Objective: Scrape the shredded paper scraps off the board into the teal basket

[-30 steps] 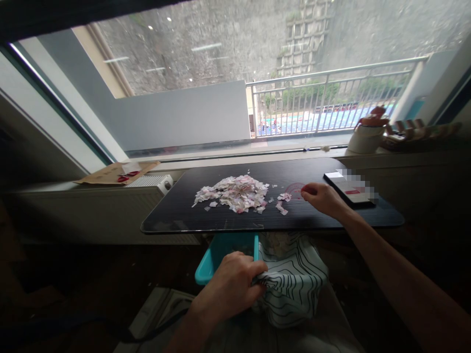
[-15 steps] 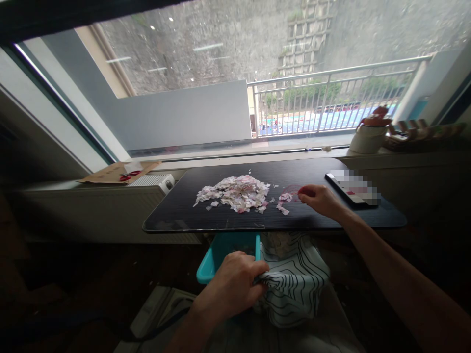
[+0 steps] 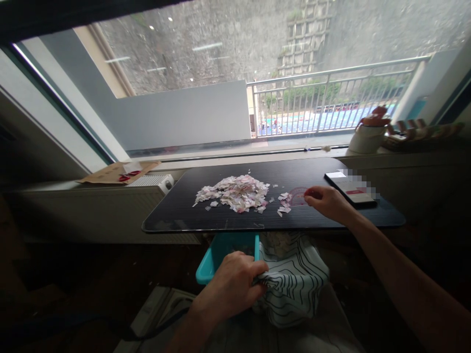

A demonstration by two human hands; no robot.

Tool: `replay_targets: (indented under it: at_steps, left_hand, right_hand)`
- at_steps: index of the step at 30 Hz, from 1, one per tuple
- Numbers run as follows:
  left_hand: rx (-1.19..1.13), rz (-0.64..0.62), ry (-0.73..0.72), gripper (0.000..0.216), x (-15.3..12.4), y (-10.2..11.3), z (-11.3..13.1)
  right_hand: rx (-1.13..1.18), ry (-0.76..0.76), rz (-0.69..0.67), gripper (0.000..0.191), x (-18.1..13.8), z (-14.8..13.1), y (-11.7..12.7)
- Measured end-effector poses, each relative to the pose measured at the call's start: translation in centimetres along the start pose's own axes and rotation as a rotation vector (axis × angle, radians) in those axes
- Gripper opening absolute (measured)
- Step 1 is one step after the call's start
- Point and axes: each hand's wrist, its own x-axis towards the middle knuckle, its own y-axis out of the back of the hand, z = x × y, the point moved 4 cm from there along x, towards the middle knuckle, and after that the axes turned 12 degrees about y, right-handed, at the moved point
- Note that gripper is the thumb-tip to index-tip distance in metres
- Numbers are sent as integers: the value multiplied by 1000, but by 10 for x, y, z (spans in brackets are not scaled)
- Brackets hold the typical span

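Observation:
My right hand (image 3: 327, 202) pinches a clear pinkish protractor (image 3: 297, 196) by its right end, low over the dark tabletop (image 3: 176, 215). Beside the protractor's left edge lie a few paper scraps (image 3: 283, 210). Further left is a heaped pile of torn white and pink paper scraps (image 3: 243, 192). Below the table's front edge, my left hand (image 3: 237, 279) is closed on a white cloth with black wavy lines (image 3: 296, 284), bunched at the thumb. The hand also lies against a turquoise bin (image 3: 206, 268), and its grip on the rim is partly hidden.
A phone (image 3: 349, 189) lies at the table's right. Red-handled scissors (image 3: 128, 175) rest on brown paper (image 3: 99, 172) on the sill, near a white radiator (image 3: 152, 181). A white pot (image 3: 366, 139) and a basket (image 3: 408, 135) stand at the back right by the window.
My right hand has moved slightly right with the protractor, and the small scraps by its left edge have shifted and spread apart. My left hand stays in place on the cloth.

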Motion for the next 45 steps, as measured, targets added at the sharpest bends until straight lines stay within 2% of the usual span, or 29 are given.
replay_targets:
  at_steps: [4, 8, 12, 15, 21, 28, 33, 37, 40, 45]
  left_hand:
    - [4, -2, -5, 2, 0, 1, 0]
    - [8, -3, 3, 3, 0, 0, 0]
    - [2, -11, 5, 6, 0, -1, 0]
    - [7, -1, 1, 5, 0, -1, -1]
    - [12, -8, 2, 7, 1, -1, -1]
    - [20, 19, -13, 5, 1, -2, -1]
    - [4, 24, -21, 4, 1, -1, -1]
    - [12, 19, -16, 2, 1, 0, 0]
    - [19, 27, -18, 2, 1, 0, 0]
    - [14, 30, -23, 2, 1, -3, -1]
  right_hand:
    - [-31, 21, -51, 21, -3, -3, 2]
    - [-88, 12, -22, 21, -5, -6, 8]
    - [-48, 45, -86, 20, -6, -6, 5]
    - [-25, 48, -68, 20, -6, -5, 5]
    - [-177, 46, -40, 20, -5, -9, 9]
    - [-13, 125, -125, 19, -6, -12, -8]
    - [0, 105, -57, 23, -1, -12, -10]
    - [109, 120, -162, 22, -4, -12, -15]
    - [187, 110, -194, 21, -9, -8, -13]
    - [121, 70, -193, 18, -16, -1, 0]
